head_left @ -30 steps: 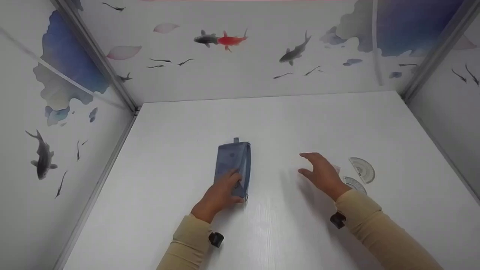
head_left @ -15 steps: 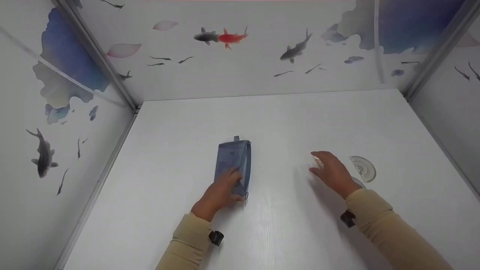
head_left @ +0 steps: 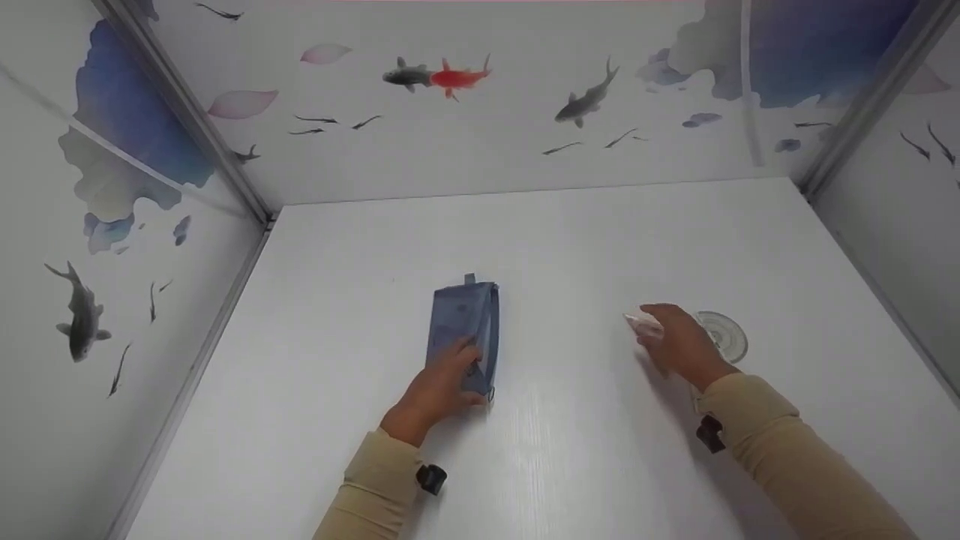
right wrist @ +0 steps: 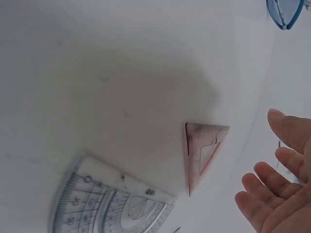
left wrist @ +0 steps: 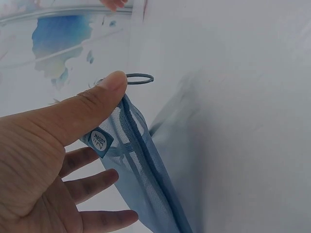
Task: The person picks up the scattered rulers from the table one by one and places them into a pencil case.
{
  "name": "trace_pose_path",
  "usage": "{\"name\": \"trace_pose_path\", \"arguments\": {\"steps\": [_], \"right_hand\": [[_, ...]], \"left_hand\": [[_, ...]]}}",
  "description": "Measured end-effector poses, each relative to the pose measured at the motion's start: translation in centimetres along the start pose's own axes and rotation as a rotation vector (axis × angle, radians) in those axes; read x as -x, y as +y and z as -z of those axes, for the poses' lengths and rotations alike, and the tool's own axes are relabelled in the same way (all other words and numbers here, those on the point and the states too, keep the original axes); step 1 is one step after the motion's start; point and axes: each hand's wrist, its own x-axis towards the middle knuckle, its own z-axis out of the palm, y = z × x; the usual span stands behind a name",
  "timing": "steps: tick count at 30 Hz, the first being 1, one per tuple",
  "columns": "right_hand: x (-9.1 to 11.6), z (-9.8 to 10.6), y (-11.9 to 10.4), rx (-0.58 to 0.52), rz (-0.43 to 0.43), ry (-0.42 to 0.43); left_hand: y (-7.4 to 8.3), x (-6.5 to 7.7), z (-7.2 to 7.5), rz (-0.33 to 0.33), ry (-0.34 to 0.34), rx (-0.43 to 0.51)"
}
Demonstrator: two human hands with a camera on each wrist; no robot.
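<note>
A blue mesh zip pouch (head_left: pixel 454 311) lies on the white table, its side gaping. My left hand (head_left: pixel 435 382) grips its near end. In the left wrist view the thumb (left wrist: pixel 104 92) presses the zipper end beside a dark loop (left wrist: pixel 141 78), the other fingers spread past the pouch's far side. My right hand (head_left: pixel 686 345) hovers with relaxed fingers over a pinkish transparent set square (head_left: pixel 643 322). The right wrist view shows that set square (right wrist: pixel 193 150) lying apart from the fingers (right wrist: pixel 262 201), beside a clear protractor (right wrist: pixel 92 204).
To the right of the right hand lies a clear protractor (head_left: pixel 731 341), partly covered by the hand. Another one is almost hidden under the right wrist. Printed wall panels (head_left: pixel 487 157) with fish bound the table at the back and both sides.
My right hand has drawn back to the right, uncovering the set square's left corner and covering more of the protractors. The left hand and the pouch keep their place.
</note>
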Motion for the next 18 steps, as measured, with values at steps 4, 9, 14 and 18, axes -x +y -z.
{"name": "trace_pose_path", "arguments": {"steps": [4, 9, 14, 18], "right_hand": [[0.0, 0.2, 0.5, -0.010, -0.005, 0.000], [0.0, 0.3, 1.1, -0.012, -0.029, -0.024], [-0.1, 0.2, 2.0, -0.017, -0.037, -0.046], [0.0, 0.3, 2.4, 0.017, -0.018, -0.059]], "left_hand": [[0.0, 0.1, 0.0, 0.012, -0.003, 0.008], [-0.1, 0.1, 0.0, 0.010, -0.005, 0.009], [-0.2, 0.1, -0.1, 0.015, -0.008, 0.010], [-0.2, 0.1, -0.1, 0.013, -0.008, 0.006]]}}
